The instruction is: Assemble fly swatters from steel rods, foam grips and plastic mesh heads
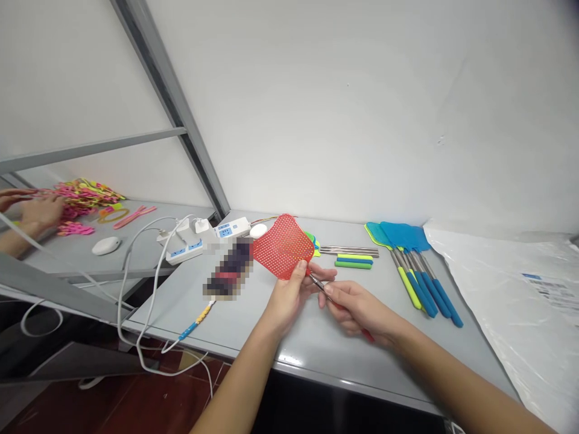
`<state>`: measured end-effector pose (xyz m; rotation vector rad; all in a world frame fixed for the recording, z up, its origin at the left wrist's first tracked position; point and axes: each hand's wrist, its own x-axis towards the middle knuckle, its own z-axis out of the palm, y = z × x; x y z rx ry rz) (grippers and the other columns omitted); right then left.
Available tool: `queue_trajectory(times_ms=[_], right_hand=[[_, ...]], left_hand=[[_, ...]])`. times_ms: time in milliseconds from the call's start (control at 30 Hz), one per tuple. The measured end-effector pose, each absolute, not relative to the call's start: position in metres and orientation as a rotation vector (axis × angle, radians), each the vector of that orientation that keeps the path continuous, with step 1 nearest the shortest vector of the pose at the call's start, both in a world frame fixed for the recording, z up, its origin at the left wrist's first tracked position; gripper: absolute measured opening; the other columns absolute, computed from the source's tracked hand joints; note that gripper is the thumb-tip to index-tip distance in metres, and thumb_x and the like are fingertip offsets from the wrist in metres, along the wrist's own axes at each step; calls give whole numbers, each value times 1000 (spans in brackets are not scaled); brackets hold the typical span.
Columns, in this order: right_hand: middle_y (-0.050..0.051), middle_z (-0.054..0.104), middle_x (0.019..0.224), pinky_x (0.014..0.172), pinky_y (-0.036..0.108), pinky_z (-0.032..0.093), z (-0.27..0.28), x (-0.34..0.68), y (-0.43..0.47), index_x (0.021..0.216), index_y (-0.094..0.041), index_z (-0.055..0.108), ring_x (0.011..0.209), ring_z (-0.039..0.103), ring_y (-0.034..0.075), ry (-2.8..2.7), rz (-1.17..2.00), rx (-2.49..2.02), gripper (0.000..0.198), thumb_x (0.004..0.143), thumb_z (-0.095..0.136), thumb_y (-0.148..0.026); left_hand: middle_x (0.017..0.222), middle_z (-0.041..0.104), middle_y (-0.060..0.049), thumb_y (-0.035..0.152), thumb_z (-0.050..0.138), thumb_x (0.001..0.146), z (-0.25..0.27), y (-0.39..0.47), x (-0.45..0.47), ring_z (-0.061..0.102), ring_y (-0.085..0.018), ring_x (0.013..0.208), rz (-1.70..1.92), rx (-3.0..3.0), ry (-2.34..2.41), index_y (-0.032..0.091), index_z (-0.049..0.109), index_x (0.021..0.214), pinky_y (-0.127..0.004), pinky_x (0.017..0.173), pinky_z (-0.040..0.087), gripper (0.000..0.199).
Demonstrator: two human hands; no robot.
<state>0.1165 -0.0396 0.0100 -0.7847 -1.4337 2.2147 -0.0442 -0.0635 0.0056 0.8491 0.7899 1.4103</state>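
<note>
A red fly swatter (284, 247) with a perforated head is held over the grey table, its head tilted up to the left. My left hand (292, 292) is closed on it where the head meets the metal rod, thumb on top. Lower down the rod, my right hand (359, 306) is wrapped around the swatter, and the red handle end shows beneath the palm. Behind my hands lie several bare metal rods (350, 250) and a few green and blue handle sleeves (354, 261). Part of a green swatter head (311, 238) peeks out behind the red one.
Blue and green fly swatters (407, 238) lie fanned on the right, beside a white plastic bag (497, 289). Left are a power strip (233, 228), white cables (156, 289), a blurred-out phone-like object (230, 268) and a metal frame (176, 90). A co-worker's hands (43, 211) touch colourful strips.
</note>
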Motion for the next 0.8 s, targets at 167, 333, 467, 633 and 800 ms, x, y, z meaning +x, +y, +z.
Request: queue_trajectory(times_ms=[167,333,467,633,800], right_hand=[[-6,50,56,37,19,28,13,118,-38,103,-17,57,35,36,5,-1618,2176,-726,42,90,47,-56],[-10,30,54,41,19,17,14,126,-37,94,-17,57,43,23,5,-1672,2093,-831,38,89,50,-54],[-9,25,56,43,21,14,7,121,-39,89,-18,55,47,18,7,-1662,1986,-837,37,91,46,-54],[-9,27,56,44,21,15,3,117,-37,81,-20,48,47,21,8,-1761,1930,-821,38,92,42,-55],[-6,33,61,49,22,24,16,130,-45,74,-20,44,53,28,9,-1956,1743,-914,42,92,39,-58]], left_hand=[[85,72,-9,44,55,89,5,-57,-56,68,-19,78,1536,672,809,14,66,88,-31,75,50,32],[83,71,-8,47,54,89,0,-55,-52,67,-18,76,1598,611,781,14,65,88,-32,77,49,35],[93,71,-13,47,51,90,-1,-62,-40,66,-22,87,1515,725,800,13,65,92,-34,78,49,37],[101,70,-13,51,46,91,1,-65,-39,64,-21,91,1572,798,829,14,66,90,-33,80,47,42],[95,71,-11,50,52,89,2,-61,-50,65,-19,82,1698,777,824,15,65,83,-33,80,47,38]])
